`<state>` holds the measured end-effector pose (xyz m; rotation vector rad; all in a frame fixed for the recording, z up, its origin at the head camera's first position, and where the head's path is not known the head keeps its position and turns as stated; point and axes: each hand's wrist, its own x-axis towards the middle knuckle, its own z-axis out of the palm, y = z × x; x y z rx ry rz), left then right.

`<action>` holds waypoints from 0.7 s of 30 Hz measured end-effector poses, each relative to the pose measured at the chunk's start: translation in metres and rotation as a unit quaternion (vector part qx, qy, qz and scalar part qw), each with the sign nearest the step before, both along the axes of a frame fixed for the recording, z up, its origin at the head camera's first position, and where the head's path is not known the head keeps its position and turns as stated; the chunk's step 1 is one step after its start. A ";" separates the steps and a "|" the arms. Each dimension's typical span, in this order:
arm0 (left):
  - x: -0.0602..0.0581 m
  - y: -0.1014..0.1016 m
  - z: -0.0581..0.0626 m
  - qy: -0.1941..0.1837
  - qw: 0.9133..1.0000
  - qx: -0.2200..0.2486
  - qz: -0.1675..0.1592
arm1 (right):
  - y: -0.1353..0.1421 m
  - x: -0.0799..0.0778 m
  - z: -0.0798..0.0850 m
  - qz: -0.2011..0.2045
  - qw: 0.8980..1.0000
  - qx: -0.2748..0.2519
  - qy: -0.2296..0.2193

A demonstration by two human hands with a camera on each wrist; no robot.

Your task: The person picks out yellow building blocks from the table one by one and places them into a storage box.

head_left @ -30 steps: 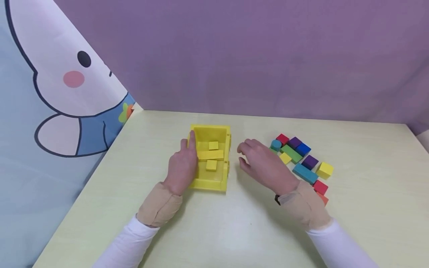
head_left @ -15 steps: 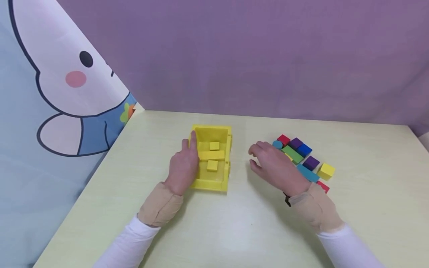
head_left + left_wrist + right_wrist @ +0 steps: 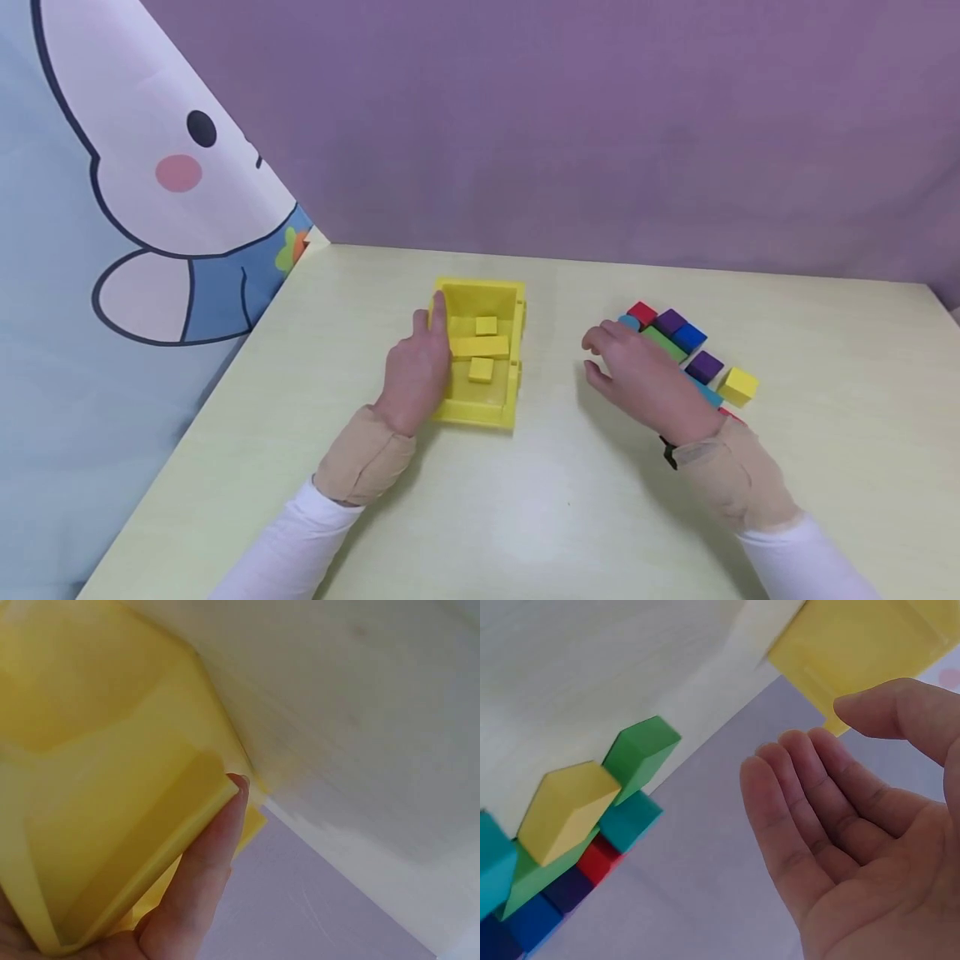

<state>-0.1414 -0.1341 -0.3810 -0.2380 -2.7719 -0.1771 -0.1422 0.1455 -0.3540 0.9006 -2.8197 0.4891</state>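
Observation:
A yellow plastic box [image 3: 474, 415] stands in the middle of the table. Inside it lie a long yellow block [image 3: 480, 347] and two small yellow cubes [image 3: 481, 370]. My left hand [image 3: 417, 371] rests along the box's left side, index finger straight on the rim; the left wrist view has this finger [image 3: 204, 862] against the edge. Its thumb is hidden in the head view. My right hand [image 3: 651, 379] hovers beside the coloured blocks, fingers loosely bent, thumb apart. In the right wrist view its palm [image 3: 900, 862] holds nothing. It partly covers the blocks in the head view.
Several blocks lie right of the box: red [image 3: 642, 313], purple [image 3: 705, 366], blue [image 3: 689, 337], green [image 3: 664, 342] and a yellow one [image 3: 738, 386] at the outer end. A purple cloth [image 3: 600, 133] rises behind the table; a rabbit-print sheet [image 3: 142, 300] hangs at the left.
My right hand has moved to the right, away from the box and further over the blocks. My left hand has stayed on the box. The head view has shifted slightly.

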 end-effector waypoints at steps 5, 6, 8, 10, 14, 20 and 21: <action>0.000 0.000 -0.001 0.015 1.000 -0.007 -0.004 | 0.007 0.000 0.001 -0.009 1.000 0.002 -0.005; 0.000 0.000 -0.001 0.017 1.000 -0.009 -0.004 | 0.008 0.000 0.001 -0.011 1.000 0.003 -0.005; 0.000 -0.001 -0.002 0.021 1.000 -0.011 -0.004 | 0.010 0.000 0.001 -0.012 1.000 0.004 -0.004; 0.001 -0.001 -0.002 0.024 1.000 -0.009 -0.006 | 0.012 -0.001 0.000 -0.012 1.000 0.003 0.000; 0.002 -0.001 -0.001 0.030 0.999 -0.007 -0.009 | 0.015 -0.001 -0.002 -0.009 1.000 -0.001 0.006; 0.002 -0.001 -0.001 0.045 0.999 -0.022 -0.008 | 0.020 -0.004 -0.001 -0.018 1.000 -0.007 -0.002; 0.002 -0.001 -0.001 0.048 0.999 -0.024 -0.007 | 0.021 -0.004 -0.001 -0.021 1.000 -0.008 -0.006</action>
